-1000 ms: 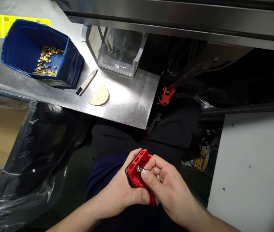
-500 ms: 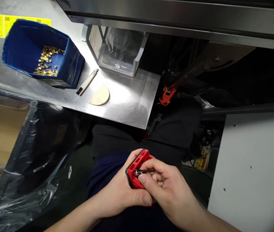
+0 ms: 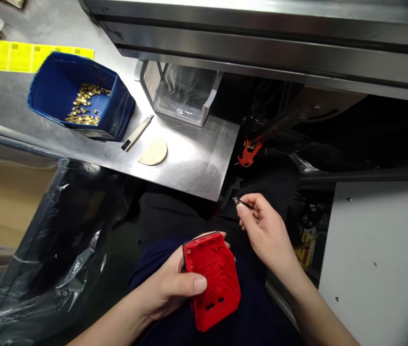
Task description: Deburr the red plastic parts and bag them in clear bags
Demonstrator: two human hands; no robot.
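Red shell [image 3: 216,271] clasped in left fingers [image 3: 192,284]; right fingers [image 3: 248,219], apart from it, pinch a slim tool [image 3: 241,202]

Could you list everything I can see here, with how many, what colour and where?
Red shell: one, red, lower centre
Small tool: one, dark metallic, above the shell
Steel bench: one, grey, upper left
Blue bin: one, blue, on the bench
Small pieces: many, gold, in the blue bin
Open bin: one, grey, at the bench's far side
Cutter: one, white and black, beside the blue bin
Half-disc: one, cream, near the cutter
Labels: several, yellow, behind the blue bin
Orange item: one, orange, right of the bench
Panel: one, pale grey, right
Plastic sheeting: clear, lower left
Left hand: one, bare, holding the shell
Right hand: one, bare, holding the tool
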